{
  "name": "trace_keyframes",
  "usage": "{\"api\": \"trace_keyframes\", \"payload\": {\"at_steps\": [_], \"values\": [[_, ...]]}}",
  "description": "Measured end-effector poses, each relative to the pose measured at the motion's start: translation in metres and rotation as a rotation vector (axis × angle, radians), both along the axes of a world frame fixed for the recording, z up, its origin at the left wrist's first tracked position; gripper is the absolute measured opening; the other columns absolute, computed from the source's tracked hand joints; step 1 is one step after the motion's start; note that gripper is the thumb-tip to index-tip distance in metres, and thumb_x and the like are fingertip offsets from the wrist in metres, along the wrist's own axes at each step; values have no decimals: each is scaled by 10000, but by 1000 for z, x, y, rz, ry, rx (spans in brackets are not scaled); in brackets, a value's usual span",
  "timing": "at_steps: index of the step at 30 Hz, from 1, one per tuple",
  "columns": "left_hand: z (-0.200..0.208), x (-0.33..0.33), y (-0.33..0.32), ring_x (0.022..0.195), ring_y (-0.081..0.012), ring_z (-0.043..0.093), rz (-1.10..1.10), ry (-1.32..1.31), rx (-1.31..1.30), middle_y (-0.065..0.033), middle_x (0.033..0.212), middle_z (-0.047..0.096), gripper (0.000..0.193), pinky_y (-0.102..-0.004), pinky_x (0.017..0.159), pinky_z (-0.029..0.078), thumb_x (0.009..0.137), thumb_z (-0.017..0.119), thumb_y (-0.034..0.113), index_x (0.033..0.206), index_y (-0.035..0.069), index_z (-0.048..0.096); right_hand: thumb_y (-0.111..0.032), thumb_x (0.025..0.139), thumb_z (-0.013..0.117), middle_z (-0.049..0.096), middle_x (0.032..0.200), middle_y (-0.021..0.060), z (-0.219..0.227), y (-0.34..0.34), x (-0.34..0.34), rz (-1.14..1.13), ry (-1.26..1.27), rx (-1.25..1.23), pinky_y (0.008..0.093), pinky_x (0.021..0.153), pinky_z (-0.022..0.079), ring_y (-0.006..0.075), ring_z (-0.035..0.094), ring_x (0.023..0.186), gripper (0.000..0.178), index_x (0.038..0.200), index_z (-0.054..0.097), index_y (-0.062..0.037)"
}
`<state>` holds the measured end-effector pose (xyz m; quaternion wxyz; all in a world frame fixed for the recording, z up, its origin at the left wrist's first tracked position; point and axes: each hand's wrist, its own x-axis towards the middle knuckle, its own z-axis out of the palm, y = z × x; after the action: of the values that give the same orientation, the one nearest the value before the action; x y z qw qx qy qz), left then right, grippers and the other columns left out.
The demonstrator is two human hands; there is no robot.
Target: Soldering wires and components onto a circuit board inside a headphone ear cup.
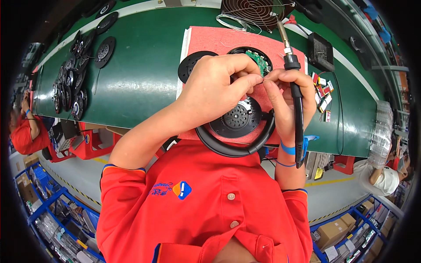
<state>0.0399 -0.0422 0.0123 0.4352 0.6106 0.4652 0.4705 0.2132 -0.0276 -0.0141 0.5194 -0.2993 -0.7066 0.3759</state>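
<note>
My left hand is closed in a pinch over the headphones, its thumb and forefinger meeting my right fingertips; whatever is between them is too small to make out. In my closed right hand lies a soldering iron, its metal tip pointing up and away, its black handle hanging down past the wrist. Just beyond the fingertips, a green circuit board sits in a round black ear cup. The curved black headband lies nearer me, with a perforated speaker disc inside its curve. Another black disc is partly behind my left hand.
A pink mat covers part of the green bench. Loose speaker discs are piled at left. At right lie several small white-and-red parts and a black box. A fan with a round grille and coiled white wire stand at the back.
</note>
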Motion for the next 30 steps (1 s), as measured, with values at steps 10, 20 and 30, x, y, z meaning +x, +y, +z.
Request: {"api": "trace_keyframes", "payload": {"at_steps": [10, 20, 30], "values": [[-4, 3, 3, 536, -120, 616, 28, -14, -34, -88, 598, 630, 110, -249, 507, 469, 789, 622, 79, 773, -29, 637, 66, 764, 683, 617, 843, 53, 1, -4, -6, -108, 75, -70, 232, 680, 470, 108, 571, 746, 259, 971, 548, -15], [-5, 0, 11, 611, -217, 589, 66, 215, 153, -85, 592, 593, 85, -331, 585, 475, 753, 642, 83, 752, -2, 645, 119, 801, 611, 607, 902, 92, 2, -7, 1, -152, -129, 33, 255, 740, 475, 142, 597, 819, 251, 998, 509, 0], [-23, -4, 35, 1087, -270, 465, 74, 588, 552, -51, 1046, 602, 47, -414, 874, 374, 655, 668, 74, 668, 31, 682, -155, 879, 632, 609, 729, 52, 29, 2, 44, -243, -74, 230, 222, 617, 454, 93, 542, 620, 285, 1083, 604, 41]]}}
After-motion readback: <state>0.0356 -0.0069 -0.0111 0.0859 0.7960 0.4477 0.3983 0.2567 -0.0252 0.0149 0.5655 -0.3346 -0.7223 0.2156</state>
